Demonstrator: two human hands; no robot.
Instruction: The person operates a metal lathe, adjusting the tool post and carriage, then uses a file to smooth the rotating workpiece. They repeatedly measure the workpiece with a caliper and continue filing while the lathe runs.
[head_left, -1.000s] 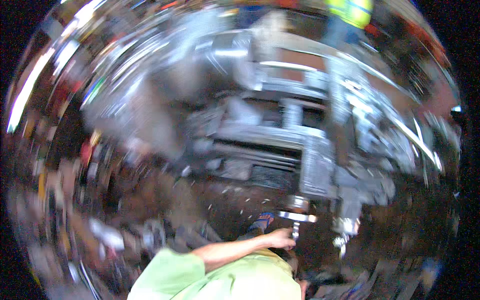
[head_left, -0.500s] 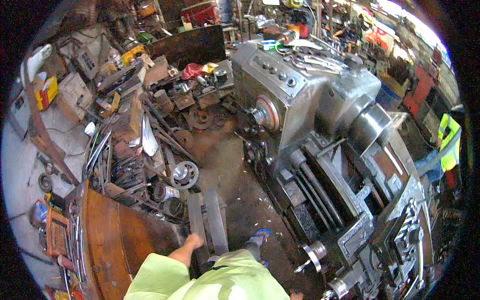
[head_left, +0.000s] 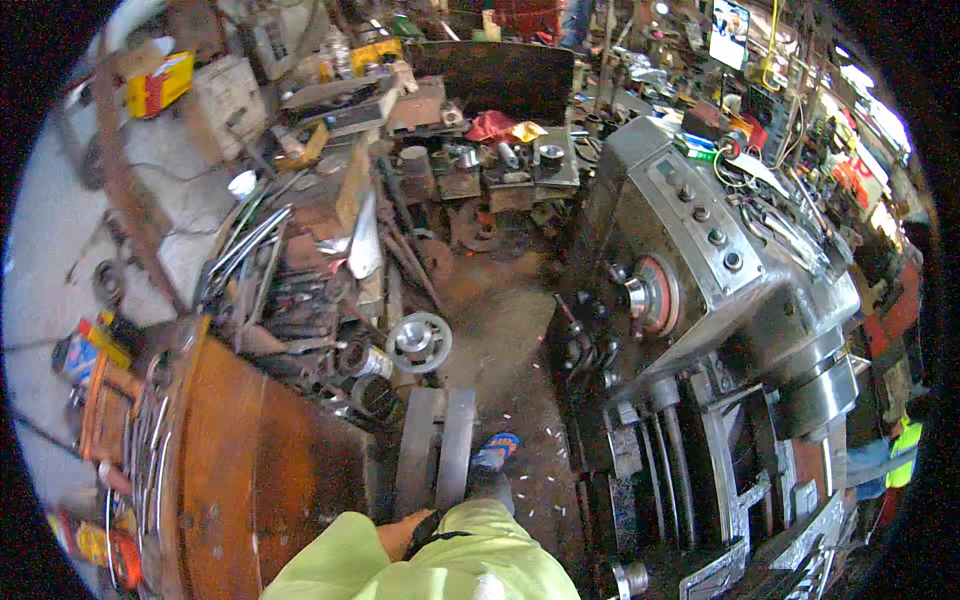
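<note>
My left hand (head_left: 400,533) is low in the picture, close to my waist and touching or just beside a dark band or pouch (head_left: 428,527) on my light green clothing (head_left: 470,565). Its fingers are mostly hidden, so I cannot make out their shape. Just ahead of it lie two flat grey steel bars (head_left: 455,440), side by side. Left of the hand is a brown, worn cabinet or bench top (head_left: 230,450). My right hand is out of the picture. One foot in a blue and orange sandal (head_left: 500,446) shows on the floor.
A large metal lathe (head_left: 740,270) takes up the right side, with loose tools on top. Scrap metal, rods and a spoked grey wheel (head_left: 419,343) crowd the left. White bits are scattered on the dark floor (head_left: 530,480). A person in a yellow vest (head_left: 905,450) is at far right.
The view has turned left, so the lathe sits farther right and lower. My left hand has drawn back from beside the steel bars to my waist. A sliver of my right hand has left the picture.
</note>
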